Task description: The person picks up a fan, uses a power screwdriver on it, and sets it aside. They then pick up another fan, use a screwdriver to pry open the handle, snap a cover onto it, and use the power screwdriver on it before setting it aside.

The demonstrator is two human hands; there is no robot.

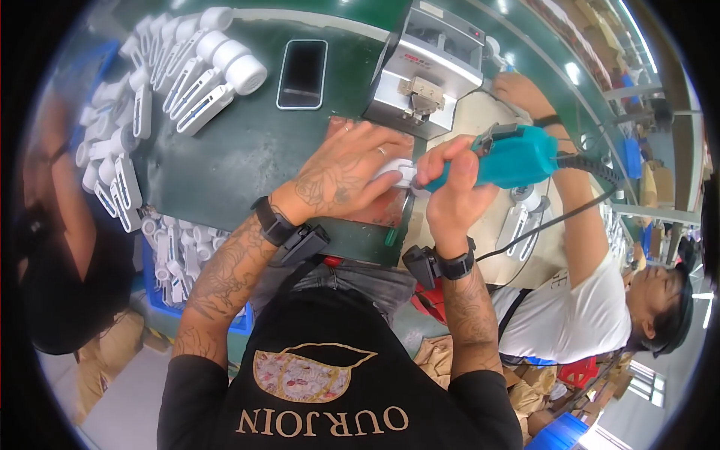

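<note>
My left hand presses down on a small white plastic part on the green bench, covering most of it. My right hand grips a teal electric screwdriver, whose tip points down at the white part beside my left fingers. A black cable runs from the screwdriver off to the right. Both wrists wear black bands with small black devices.
Many white handheld-fan parts lie in rows at the upper left, more in a blue bin below the bench edge. A dark phone and a grey metal machine sit ahead. A co-worker in a white shirt works at right.
</note>
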